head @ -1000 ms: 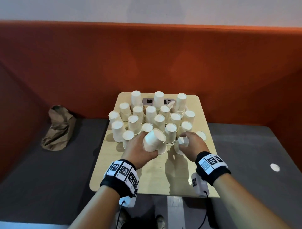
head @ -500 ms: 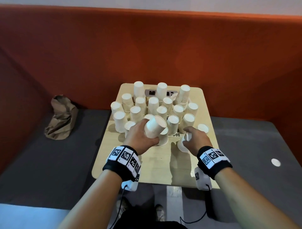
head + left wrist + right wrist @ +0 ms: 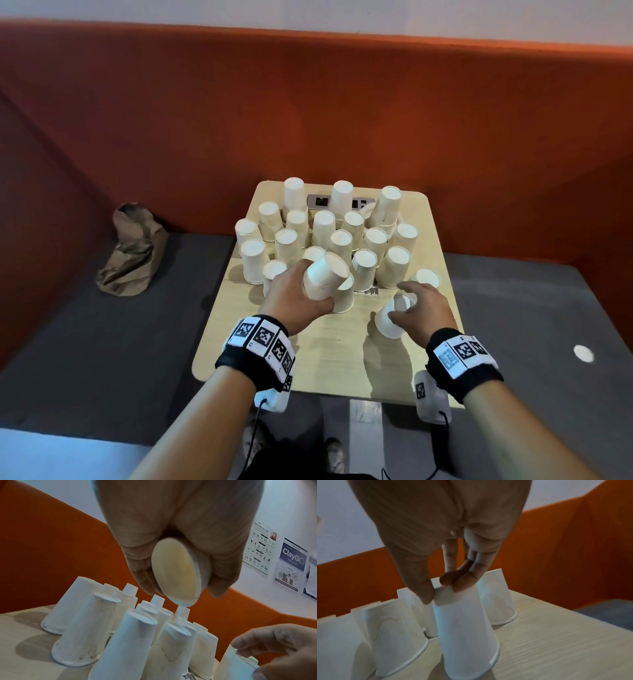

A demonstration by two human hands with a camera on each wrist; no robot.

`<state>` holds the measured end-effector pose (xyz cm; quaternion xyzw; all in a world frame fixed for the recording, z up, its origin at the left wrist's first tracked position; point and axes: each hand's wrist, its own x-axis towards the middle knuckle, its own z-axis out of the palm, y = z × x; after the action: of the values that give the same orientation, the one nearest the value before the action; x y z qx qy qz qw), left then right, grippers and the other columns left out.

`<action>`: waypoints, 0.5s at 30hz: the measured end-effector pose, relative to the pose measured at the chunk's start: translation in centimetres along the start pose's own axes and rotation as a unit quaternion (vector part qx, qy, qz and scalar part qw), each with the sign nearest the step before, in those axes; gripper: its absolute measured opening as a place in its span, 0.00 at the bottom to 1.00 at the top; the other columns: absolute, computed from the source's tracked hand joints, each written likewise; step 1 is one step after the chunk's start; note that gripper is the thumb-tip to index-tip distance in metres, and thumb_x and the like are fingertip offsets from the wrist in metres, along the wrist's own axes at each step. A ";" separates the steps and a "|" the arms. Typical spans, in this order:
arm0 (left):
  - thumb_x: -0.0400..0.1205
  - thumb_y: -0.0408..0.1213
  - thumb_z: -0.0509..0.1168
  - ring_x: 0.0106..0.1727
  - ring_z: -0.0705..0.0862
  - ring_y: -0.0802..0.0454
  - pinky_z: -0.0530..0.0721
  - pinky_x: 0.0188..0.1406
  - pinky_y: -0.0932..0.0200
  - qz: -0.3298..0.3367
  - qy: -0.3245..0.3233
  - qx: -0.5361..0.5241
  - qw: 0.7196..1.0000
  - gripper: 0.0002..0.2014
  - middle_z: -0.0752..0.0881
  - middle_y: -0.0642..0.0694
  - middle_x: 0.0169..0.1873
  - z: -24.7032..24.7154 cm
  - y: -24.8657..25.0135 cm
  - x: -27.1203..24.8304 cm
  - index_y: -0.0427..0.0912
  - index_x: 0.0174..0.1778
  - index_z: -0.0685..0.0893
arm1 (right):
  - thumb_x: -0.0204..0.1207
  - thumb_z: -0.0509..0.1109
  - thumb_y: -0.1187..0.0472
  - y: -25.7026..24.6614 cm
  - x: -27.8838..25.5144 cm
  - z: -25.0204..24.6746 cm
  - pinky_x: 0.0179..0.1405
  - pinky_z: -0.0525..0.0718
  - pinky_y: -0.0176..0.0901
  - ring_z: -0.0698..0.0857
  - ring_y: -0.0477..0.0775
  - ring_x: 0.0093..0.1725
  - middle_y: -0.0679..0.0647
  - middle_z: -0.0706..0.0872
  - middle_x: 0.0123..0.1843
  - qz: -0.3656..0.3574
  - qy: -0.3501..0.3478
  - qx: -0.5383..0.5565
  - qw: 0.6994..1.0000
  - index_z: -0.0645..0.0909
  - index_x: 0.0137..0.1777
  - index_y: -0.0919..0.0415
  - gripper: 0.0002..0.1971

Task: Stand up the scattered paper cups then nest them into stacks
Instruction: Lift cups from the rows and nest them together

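Several white paper cups (image 3: 322, 226) stand upside down in a tight cluster on the small wooden table (image 3: 308, 359), some nested into taller stacks at the back. My left hand (image 3: 313, 284) grips one cup (image 3: 329, 274) raised and tilted above the cluster's near edge; its base (image 3: 175, 574) faces away from me. My right hand (image 3: 402, 303) pinches the base of another inverted cup (image 3: 387, 325) with thumb and fingertips (image 3: 462, 585). That cup (image 3: 465, 628) leans, with its rim at the tabletop, just right of the cluster.
A lone inverted cup (image 3: 426, 277) stands at the table's right edge. A socket panel (image 3: 320, 201) sits at the back. A crumpled brown paper bag (image 3: 132, 250) lies on the grey bench to the left. An orange partition (image 3: 308, 120) surrounds the bench.
My right hand has drawn its cup slightly towards me and now holds it by the base with its fingers more spread. My left hand keeps its cup raised in much the same place.
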<state>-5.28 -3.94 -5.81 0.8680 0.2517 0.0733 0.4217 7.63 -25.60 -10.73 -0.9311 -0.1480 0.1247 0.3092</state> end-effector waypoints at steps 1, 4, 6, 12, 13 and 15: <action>0.65 0.49 0.79 0.46 0.83 0.58 0.71 0.34 0.70 -0.002 -0.002 -0.001 1.000 0.27 0.86 0.59 0.46 0.0 0.0 0.0 0.54 0.58 0.79 | 0.66 0.81 0.61 0.0 0.0 -0.2 0.57 0.85 0.48 0.87 0.53 0.49 0.51 0.83 0.64 -0.007 0.004 0.022 1.000 0.83 0.67 0.50 0.28; 0.65 0.49 0.78 0.46 0.83 0.58 0.70 0.33 0.71 -0.005 -0.003 0.001 1.000 0.26 0.86 0.59 0.46 -0.1 0.1 -0.1 0.54 0.58 0.79 | 0.68 0.80 0.61 0.3 -0.2 -0.6 0.47 0.84 0.44 0.86 0.47 0.40 0.47 0.82 0.59 -0.043 0.023 0.037 0.998 0.84 0.61 0.48 0.21; 0.65 0.49 0.78 0.46 0.82 0.59 0.68 0.33 0.72 -0.004 -0.003 0.008 1.000 0.26 0.86 0.59 0.46 -0.1 0.2 -0.1 0.54 0.58 0.79 | 0.69 0.80 0.57 0.5 -0.3 -0.8 0.52 0.82 0.43 0.85 0.47 0.50 0.44 0.80 0.63 -0.063 0.018 -0.007 0.998 0.83 0.64 0.44 0.23; 0.67 0.45 0.79 0.48 0.83 0.56 0.77 0.40 0.64 0.015 -0.011 -0.006 1.000 0.24 0.86 0.57 0.47 0.4 -0.1 -0.1 0.52 0.57 0.79 | 0.76 0.75 0.54 0.5 -1.0 -0.1 0.68 0.75 0.42 0.76 0.50 0.75 0.44 0.74 0.79 -0.098 -0.062 -0.119 0.986 0.74 0.77 0.42 0.29; 0.67 0.44 0.78 0.49 0.84 0.55 0.79 0.42 0.62 0.016 -0.015 -0.007 1.000 0.23 0.86 0.57 0.47 0.5 -0.2 -0.1 0.51 0.57 0.79 | 0.76 0.75 0.53 0.5 -1.1 0.1 0.65 0.76 0.42 0.78 0.50 0.73 0.44 0.77 0.77 -0.103 -0.061 -0.122 0.985 0.75 0.76 0.43 0.28; 0.68 0.42 0.78 0.48 0.84 0.57 0.79 0.42 0.66 0.018 -0.017 -0.004 1.000 0.23 0.85 0.59 0.46 0.4 -0.4 -0.2 0.50 0.57 0.80 | 0.74 0.76 0.51 0.2 -1.3 0.1 0.62 0.78 0.43 0.80 0.51 0.69 0.44 0.81 0.73 -0.098 -0.062 -0.110 0.987 0.78 0.74 0.43 0.26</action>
<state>-5.46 -4.07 -6.34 0.8717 0.2288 0.0670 0.4281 6.41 -26.20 -10.77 -0.9310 -0.2697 0.1341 0.2063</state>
